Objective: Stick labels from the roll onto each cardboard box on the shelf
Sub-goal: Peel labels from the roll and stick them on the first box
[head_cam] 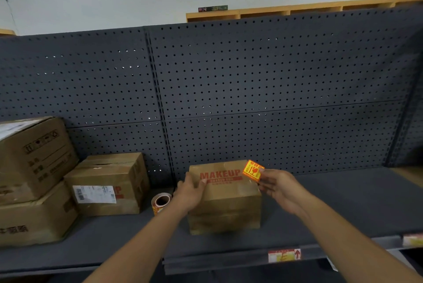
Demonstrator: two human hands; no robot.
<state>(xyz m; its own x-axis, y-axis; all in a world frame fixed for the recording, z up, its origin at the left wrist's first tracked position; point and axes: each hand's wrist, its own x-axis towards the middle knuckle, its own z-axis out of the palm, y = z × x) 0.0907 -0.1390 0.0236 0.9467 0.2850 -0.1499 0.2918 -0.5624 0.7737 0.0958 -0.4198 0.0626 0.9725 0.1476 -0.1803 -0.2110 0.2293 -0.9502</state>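
A small cardboard box printed MAKEUP (225,200) stands on the dark shelf (343,209) in the middle. My left hand (191,192) grips its upper left edge. My right hand (278,187) pinches a yellow and red label (252,170) by its right edge, held just above the box's top right corner. The label roll (161,202) lies on the shelf just left of this box, partly behind my left wrist.
A box with a white shipping slip (109,184) sits left of the roll. Two bigger boxes are stacked at the far left, the upper one (34,157) on the lower one (34,221). A dark pegboard (251,88) backs the shelf. Price tags (284,255) hang on the front edge.
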